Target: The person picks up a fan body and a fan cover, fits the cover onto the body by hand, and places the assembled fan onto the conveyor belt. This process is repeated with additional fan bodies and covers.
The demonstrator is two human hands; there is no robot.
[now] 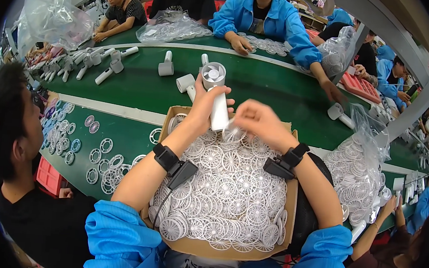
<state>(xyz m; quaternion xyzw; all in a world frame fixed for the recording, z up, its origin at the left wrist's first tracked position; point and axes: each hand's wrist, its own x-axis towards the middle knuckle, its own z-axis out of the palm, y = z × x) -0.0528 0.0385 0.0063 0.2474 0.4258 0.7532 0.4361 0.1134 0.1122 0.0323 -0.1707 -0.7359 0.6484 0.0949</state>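
My left hand (pixel 204 104) is wrapped round the handle of a white handheld fan (pixel 219 115). The fan stands nearly upright above a cardboard box, its round head with blades showing at the top. My right hand (pixel 260 121), slightly blurred, is closed just right of the handle's lower end. A white round fan grille (pixel 233 134) with thin spokes hangs at its fingertips, also blurred. Below both hands, the open cardboard box (pixel 225 250) is heaped with many such grilles (pixel 228 186).
On the green conveyor (pixel 132 83) lie more white fans (pixel 166 64). White and coloured rings (pixel 106 146) are scattered on the table at left. A clear bag of grilles (pixel 353 182) stands at right. A co-worker's hand (pixel 333 92) reaches over the belt; another person (pixel 14 152) sits at left.
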